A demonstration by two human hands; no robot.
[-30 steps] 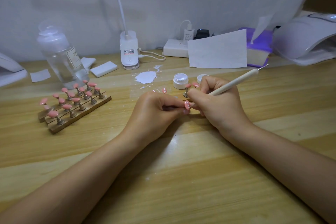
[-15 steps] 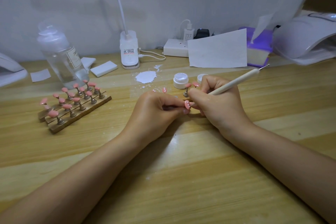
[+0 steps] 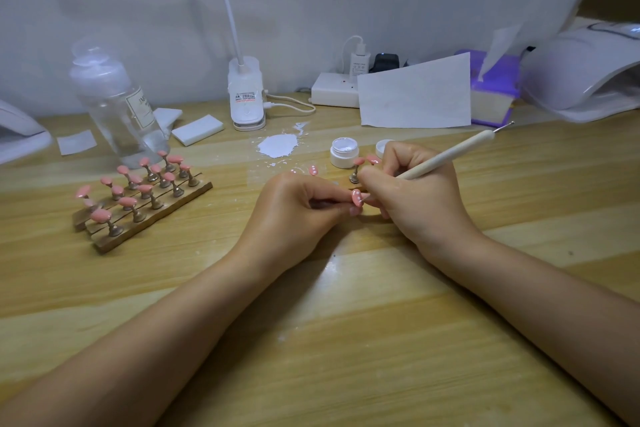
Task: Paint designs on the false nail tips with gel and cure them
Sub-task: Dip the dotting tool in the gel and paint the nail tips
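Two hands meet at the table's (image 3: 346,340) middle: the left hand (image 3: 294,215) pinches a pink nail tip (image 3: 356,197) (white dots on it), and the right hand (image 3: 412,198) grips a dotting pen (image 3: 446,156), its working end hidden. An open gel jar (image 3: 344,152) stands just behind.

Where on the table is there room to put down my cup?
The bare wooden table between the two forearms is free, and so is the strip right of the right hand, below the white curing lamp. It is crowded around the wooden rack of pink nail tips, the clear bottle and the small white gel jar.
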